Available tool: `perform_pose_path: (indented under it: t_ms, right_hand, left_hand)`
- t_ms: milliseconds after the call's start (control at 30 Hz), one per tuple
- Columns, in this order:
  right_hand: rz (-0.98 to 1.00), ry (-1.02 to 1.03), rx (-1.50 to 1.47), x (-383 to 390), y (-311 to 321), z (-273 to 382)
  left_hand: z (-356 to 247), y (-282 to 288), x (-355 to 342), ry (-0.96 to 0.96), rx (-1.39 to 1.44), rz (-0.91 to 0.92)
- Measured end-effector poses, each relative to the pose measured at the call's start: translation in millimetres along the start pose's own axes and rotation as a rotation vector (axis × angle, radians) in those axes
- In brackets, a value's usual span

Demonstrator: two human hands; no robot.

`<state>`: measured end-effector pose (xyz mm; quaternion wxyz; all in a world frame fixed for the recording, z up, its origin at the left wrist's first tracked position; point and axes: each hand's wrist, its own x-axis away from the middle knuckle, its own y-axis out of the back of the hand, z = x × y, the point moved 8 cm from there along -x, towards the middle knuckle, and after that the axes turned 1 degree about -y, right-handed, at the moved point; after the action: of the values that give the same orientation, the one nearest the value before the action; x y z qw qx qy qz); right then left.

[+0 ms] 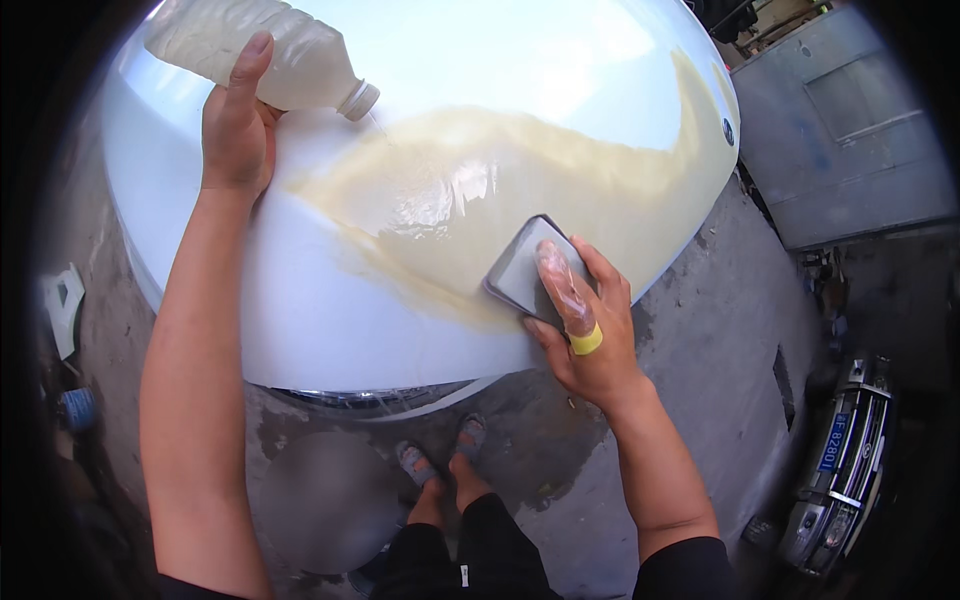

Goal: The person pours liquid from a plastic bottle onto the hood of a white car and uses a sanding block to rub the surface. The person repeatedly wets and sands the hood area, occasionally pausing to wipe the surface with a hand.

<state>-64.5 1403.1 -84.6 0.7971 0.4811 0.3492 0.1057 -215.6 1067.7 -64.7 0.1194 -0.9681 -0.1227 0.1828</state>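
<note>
My left hand (235, 135) grips a clear plastic bottle (300, 65) of cloudy liquid, tilted down to the right, with a thin stream falling from its cap. Below it, the white car panel (290, 340) carries a beige sanded patch (620, 200) with a shiny wet area at its middle. My right hand (600, 340) presses a grey block (518, 265) with a dark rim onto the patch's lower right part; one finger is wrapped in clear film and yellow tape.
My sandalled feet (440, 455) stand on wet concrete (690, 420) below the panel's curved edge. A grey metal door (860, 170) is at the upper right, a chrome bumper (860, 410) with a blue plate at the lower right, and a white plastic part (62, 300) at the left.
</note>
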Motion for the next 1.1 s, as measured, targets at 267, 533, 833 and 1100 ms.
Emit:
perform_pose_path:
  t_ms: [267, 533, 833, 1100]
  right_hand:
    - [0.017, 0.054, 0.007, -17.3, -12.0, 8.4]
    - [-0.011, 0.091, 0.037, -59.0, -23.9, 26.8]
    - [0.027, 0.064, 0.04, 42.7, -0.3, 11.3]
    - [0.003, 0.12, -0.023, -56.9, -21.6, 31.2]
  left_hand:
    - [12.0, 20.8, -4.9, 0.023, 0.028, -0.034]
    - [12.1, 15.3, -6.7, 0.046, 0.039, 0.008]
    - [-5.2, -6.6, 4.4, 0.025, 0.004, 0.001]
    - [1.3, -1.5, 5.8, 0.087, 0.023, -0.033]
